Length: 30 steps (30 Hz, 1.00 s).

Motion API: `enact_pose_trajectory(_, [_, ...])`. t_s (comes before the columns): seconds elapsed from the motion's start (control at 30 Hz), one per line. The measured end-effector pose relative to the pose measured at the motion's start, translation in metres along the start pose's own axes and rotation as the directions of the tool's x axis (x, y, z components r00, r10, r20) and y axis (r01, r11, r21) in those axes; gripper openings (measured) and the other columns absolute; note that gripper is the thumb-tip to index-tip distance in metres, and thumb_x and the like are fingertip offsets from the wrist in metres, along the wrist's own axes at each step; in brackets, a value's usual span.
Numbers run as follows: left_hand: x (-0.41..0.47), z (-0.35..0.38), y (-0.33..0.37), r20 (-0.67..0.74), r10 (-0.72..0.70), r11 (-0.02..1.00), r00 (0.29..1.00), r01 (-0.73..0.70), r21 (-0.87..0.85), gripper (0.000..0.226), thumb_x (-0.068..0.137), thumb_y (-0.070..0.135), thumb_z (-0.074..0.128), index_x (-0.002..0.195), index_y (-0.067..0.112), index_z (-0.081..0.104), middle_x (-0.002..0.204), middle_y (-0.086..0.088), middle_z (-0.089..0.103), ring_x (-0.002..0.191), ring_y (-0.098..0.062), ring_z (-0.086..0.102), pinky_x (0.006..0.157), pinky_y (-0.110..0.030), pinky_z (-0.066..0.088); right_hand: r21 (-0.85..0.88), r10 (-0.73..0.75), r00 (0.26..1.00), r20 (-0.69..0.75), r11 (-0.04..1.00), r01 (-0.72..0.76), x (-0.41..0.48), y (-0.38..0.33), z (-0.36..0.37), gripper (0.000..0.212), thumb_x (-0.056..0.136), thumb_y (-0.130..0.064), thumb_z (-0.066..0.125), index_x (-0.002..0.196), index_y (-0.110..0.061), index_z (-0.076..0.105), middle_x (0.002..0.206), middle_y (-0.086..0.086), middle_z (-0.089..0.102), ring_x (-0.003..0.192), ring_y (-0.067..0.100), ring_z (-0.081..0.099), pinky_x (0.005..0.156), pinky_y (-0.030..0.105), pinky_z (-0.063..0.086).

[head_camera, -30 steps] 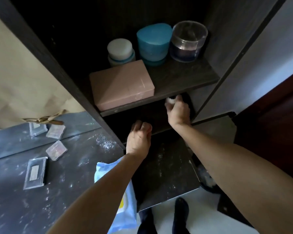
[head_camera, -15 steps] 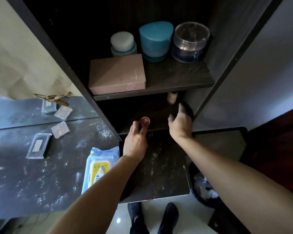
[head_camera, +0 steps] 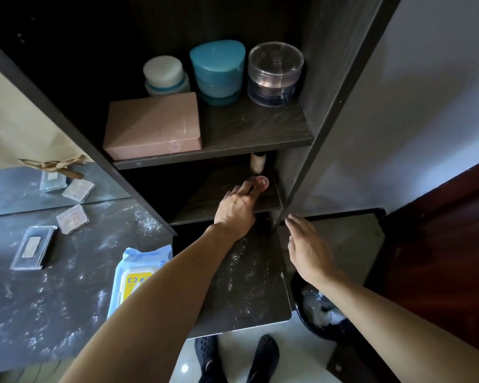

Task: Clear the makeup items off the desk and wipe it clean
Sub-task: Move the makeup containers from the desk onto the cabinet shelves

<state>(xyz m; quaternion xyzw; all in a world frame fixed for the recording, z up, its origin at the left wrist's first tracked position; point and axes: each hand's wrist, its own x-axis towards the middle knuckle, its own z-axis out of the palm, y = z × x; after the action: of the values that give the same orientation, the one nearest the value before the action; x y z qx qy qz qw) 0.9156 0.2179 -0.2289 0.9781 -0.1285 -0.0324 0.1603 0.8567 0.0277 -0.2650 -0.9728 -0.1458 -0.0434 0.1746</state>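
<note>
My left hand [head_camera: 237, 210] reaches into the lower shelf [head_camera: 205, 208] and pinches a small round pink item [head_camera: 262, 182] at its fingertips. A small white bottle [head_camera: 257, 162] stands just behind it on that shelf. My right hand [head_camera: 306, 246] hovers with relaxed fingers in front of the shelf unit's right post, holding nothing. On the dusty dark desk [head_camera: 53, 294] lie a clear compact case [head_camera: 33, 247] and a pink square compact [head_camera: 72, 218]. A blue pack of wet wipes [head_camera: 134, 272] lies on the desk, partly under my left forearm.
The upper shelf holds a pink box [head_camera: 152, 125], a white-lidded jar [head_camera: 165, 76], a teal container [head_camera: 217, 71] and a clear-lidded jar [head_camera: 274, 74]. A mirror [head_camera: 25, 189] leans at the back left. A black bin [head_camera: 320, 313] stands on the floor at right.
My left hand moved forward into the lower shelf with the pink item. My right hand let go of the white bottle and drew back out of the shelf.
</note>
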Motion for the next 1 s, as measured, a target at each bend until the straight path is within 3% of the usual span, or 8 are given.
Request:
enact_pose_trajectory(0.17, [0.005, -0.002, 0.01, 0.073, 0.031, 0.999, 0.997, -0.034, 0.037, 0.076, 0.081, 0.007, 0.052, 0.149, 0.027, 0.024, 0.156, 0.003, 0.022, 0.129, -0.027, 0.038, 0.105, -0.04, 0.033, -0.004, 0.067, 0.996, 0.061, 0.998, -0.067, -0.008, 0.014, -0.003, 0.04, 0.078, -0.004, 0.065, 0.118, -0.004, 0.062, 0.123, 0.011, 0.063, 0.112, 0.027, 0.061, 0.088, 0.037, 0.053])
enact_pose_trajectory(0.27, [-0.005, -0.01, 0.011, 0.034, -0.013, 1.0, 0.999, 0.014, -0.01, 0.064, 0.086, 0.011, 0.051, 0.146, 0.021, 0.033, 0.15, -0.002, 0.033, 0.129, -0.028, 0.04, 0.106, -0.04, 0.035, 0.001, 0.083, 0.991, 0.105, 0.997, -0.083, -0.011, 0.008, -0.009, 0.036, 0.081, -0.01, 0.061, 0.117, -0.008, 0.061, 0.12, 0.008, 0.063, 0.108, 0.027, 0.061, 0.082, 0.039, 0.055])
enact_pose_trajectory(0.37, [-0.033, -0.026, 0.006, -0.047, -0.104, 0.992, 0.993, 0.101, -0.074, 0.05, 0.087, 0.014, 0.05, 0.137, 0.017, 0.046, 0.131, -0.008, 0.05, 0.119, -0.029, 0.049, 0.097, -0.039, 0.042, -0.015, 0.046, 0.99, 0.136, 0.999, -0.045, -0.011, -0.013, -0.022, 0.033, 0.084, -0.015, 0.058, 0.117, -0.012, 0.061, 0.113, 0.005, 0.064, 0.099, 0.025, 0.063, 0.071, 0.037, 0.054])
enact_pose_trajectory(0.57, [-0.118, -0.066, -0.036, -0.093, -0.318, 0.946, 0.943, 0.309, -0.101, 0.029, 0.086, 0.015, 0.051, 0.112, 0.013, 0.061, 0.107, -0.01, 0.064, 0.094, -0.036, 0.062, 0.072, -0.039, 0.047, 0.05, -0.125, 0.976, 0.177, 0.992, 0.118, 0.007, -0.085, -0.029, 0.035, 0.091, -0.026, 0.051, 0.125, -0.02, 0.056, 0.118, -0.003, 0.061, 0.104, 0.019, 0.061, 0.076, 0.035, 0.051])
enact_pose_trajectory(0.73, [-0.207, -0.09, -0.096, -0.106, -0.498, 0.866, 0.861, 0.487, -0.115, 0.018, 0.084, 0.015, 0.051, 0.096, 0.014, 0.064, 0.099, -0.006, 0.068, 0.09, -0.036, 0.063, 0.069, -0.038, 0.049, 0.189, -0.324, 0.922, 0.213, 0.939, 0.287, 0.02, -0.168, -0.01, 0.031, 0.087, -0.026, 0.055, 0.117, -0.019, 0.061, 0.112, -0.003, 0.064, 0.101, 0.02, 0.063, 0.075, 0.036, 0.053])
enact_pose_trajectory(0.83, [-0.252, -0.104, -0.135, -0.112, -0.589, 0.808, 0.8, 0.579, -0.113, 0.007, 0.085, 0.015, 0.053, 0.084, 0.01, 0.058, 0.09, -0.01, 0.065, 0.086, -0.039, 0.06, 0.061, -0.036, 0.039, 0.206, -0.405, 0.884, 0.232, 0.909, 0.363, 0.027, -0.221, 0.004, 0.029, 0.084, -0.027, 0.056, 0.112, -0.02, 0.062, 0.108, -0.003, 0.065, 0.101, 0.022, 0.063, 0.075, 0.035, 0.052])
enact_pose_trajectory(1.0, [-0.301, -0.118, -0.202, -0.108, -0.726, 0.687, 0.679, 0.71, -0.156, 0.012, 0.087, 0.018, 0.051, 0.09, 0.011, 0.06, 0.096, -0.007, 0.066, 0.088, -0.034, 0.061, 0.067, -0.036, 0.045, 0.215, -0.447, 0.852, 0.271, 0.891, 0.399, 0.044, -0.298, 0.034, 0.029, 0.083, -0.027, 0.055, 0.111, -0.022, 0.062, 0.107, -0.002, 0.066, 0.099, 0.025, 0.063, 0.076, 0.034, 0.048])
